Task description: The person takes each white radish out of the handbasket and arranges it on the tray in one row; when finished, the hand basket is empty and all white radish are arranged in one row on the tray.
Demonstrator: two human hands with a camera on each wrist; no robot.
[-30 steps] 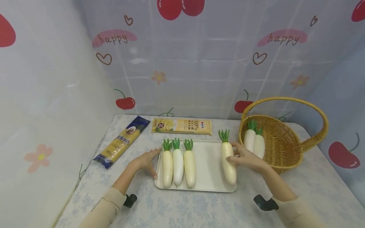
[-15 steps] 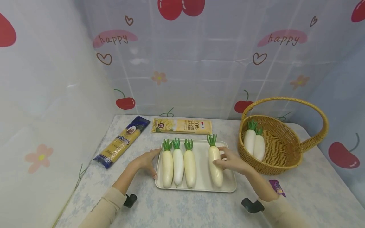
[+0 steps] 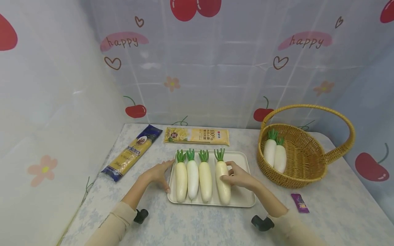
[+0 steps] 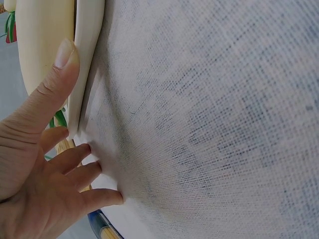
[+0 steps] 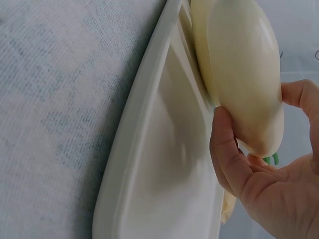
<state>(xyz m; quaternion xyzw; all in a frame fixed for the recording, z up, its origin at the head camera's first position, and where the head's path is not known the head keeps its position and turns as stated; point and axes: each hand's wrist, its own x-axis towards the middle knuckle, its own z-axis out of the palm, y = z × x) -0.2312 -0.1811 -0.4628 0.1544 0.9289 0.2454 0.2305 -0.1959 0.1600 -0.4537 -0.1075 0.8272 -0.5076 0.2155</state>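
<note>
Visibly, right fingers [image 5: 229,149] grip a long cream radish [image 3: 223,188]; beyond spread left fingers [image 4: 72,159], a blue-gold plastic packet [image 3: 131,153] reads "ankara".

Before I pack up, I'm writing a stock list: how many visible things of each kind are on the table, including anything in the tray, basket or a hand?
Radishes: 6
Pasta packs: 2
Small purple packet: 1
Tray: 1
Basket: 1
Total: 11

Smooth glossy radishes [image 3: 205,181], plastic-looking tray [image 3: 241,199], woven wicker basket [image 3: 300,153], shiny film packets [image 3: 132,152], matt coarse-weave cloth [image 3: 191,225]
</note>
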